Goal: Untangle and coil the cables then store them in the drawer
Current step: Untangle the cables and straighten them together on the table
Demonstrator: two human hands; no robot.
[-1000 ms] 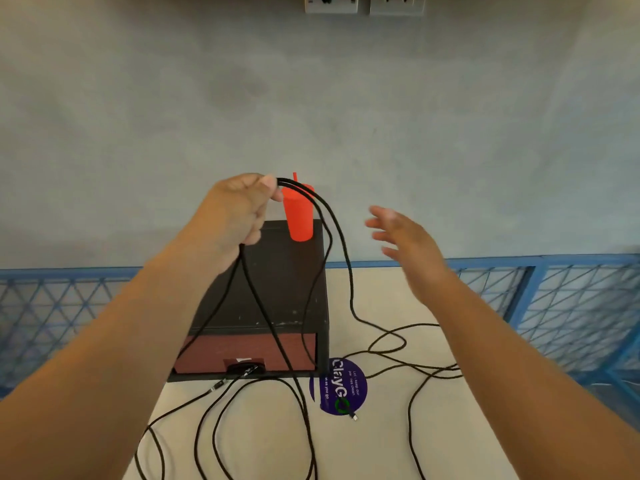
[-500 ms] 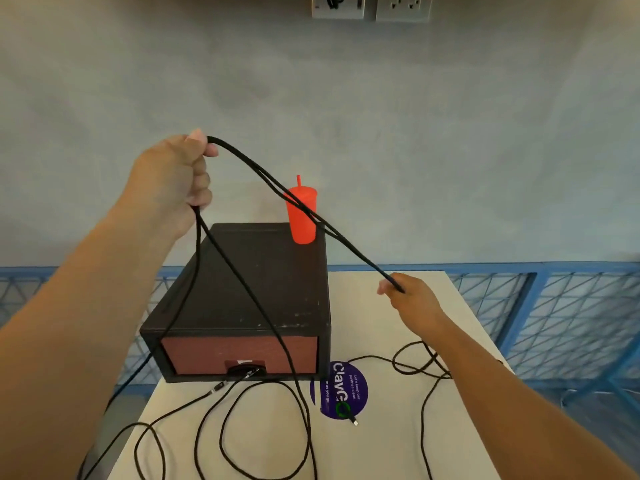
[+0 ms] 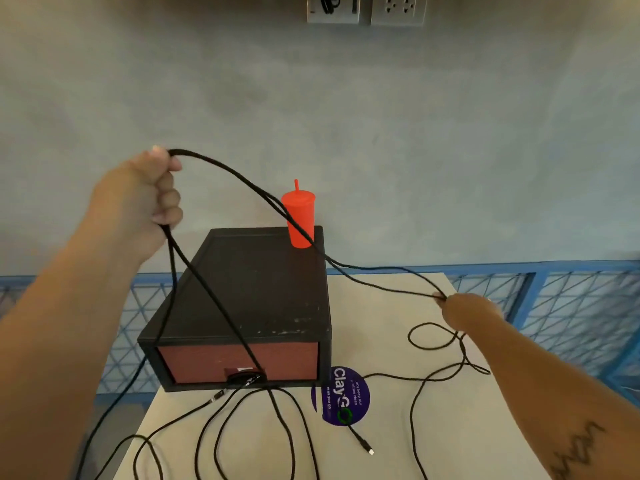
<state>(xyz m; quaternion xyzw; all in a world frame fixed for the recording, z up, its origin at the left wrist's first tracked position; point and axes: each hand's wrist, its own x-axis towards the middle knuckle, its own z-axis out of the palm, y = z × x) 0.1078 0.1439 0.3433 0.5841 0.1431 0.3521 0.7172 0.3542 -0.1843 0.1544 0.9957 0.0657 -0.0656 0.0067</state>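
Note:
Black cables [image 3: 239, 178] run from my raised left hand [image 3: 145, 199], which grips them in a fist above the box's left side, down to my right hand [image 3: 467, 311], which pinches them low at the right over the white table [image 3: 388, 452]. More cable hangs from the left fist and lies in loose loops on the table in front. A black box with a red-brown drawer [image 3: 239, 363] stands shut at the table's back left. One cable end with a plug [image 3: 369, 451] lies near the purple sticker.
A red cup with a straw [image 3: 299, 218] stands on the box's back right corner, behind the stretched cables. A purple round sticker [image 3: 346, 396] is on the table. Blue mesh railing [image 3: 561, 306] runs behind the table. Wall sockets [image 3: 398, 10] are high on the grey wall.
My left hand rose up and left with the cables. My right hand, open a second ago, took hold of the strands and drew them out to the right and down.

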